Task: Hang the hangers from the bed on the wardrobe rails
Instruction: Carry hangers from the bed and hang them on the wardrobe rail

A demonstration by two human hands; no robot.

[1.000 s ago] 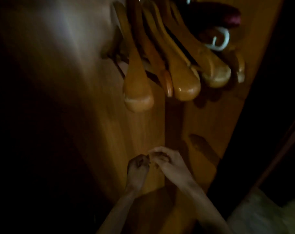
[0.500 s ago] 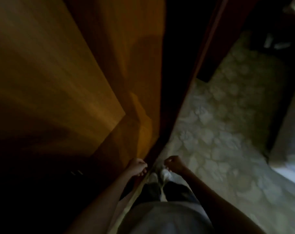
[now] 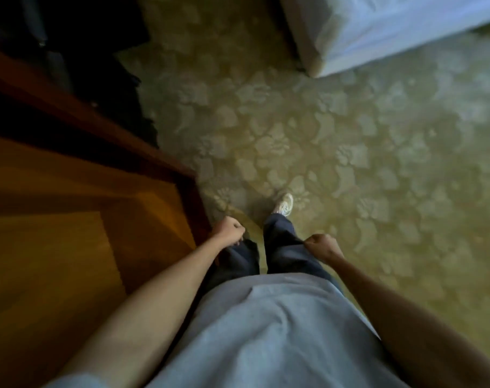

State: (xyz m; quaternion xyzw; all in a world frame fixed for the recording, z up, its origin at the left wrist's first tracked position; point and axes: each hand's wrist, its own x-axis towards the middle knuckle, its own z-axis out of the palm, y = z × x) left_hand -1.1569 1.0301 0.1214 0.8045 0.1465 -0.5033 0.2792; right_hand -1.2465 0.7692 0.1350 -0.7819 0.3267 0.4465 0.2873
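Head view, looking straight down: a person in a light grey shirt [image 3: 266,331] and dark trousers [image 3: 283,247] stands on a patterned green carpet [image 3: 350,163], one pale shoe [image 3: 284,204] set forward at centre frame. The left hand [image 3: 228,230], just left of centre, is curled into a loose fist and holds nothing. The right hand [image 3: 323,245], just right of centre, is likewise curled with nothing in it. The orange-brown wooden wardrobe [image 3: 56,233] fills the left side of the frame, its dark edge beside the left hand. The corner of the bed [image 3: 392,26], draped in pale blue cloth, sits at the upper right, well apart from both hands. No hangers show in this picture, on the bed corner or elsewhere.
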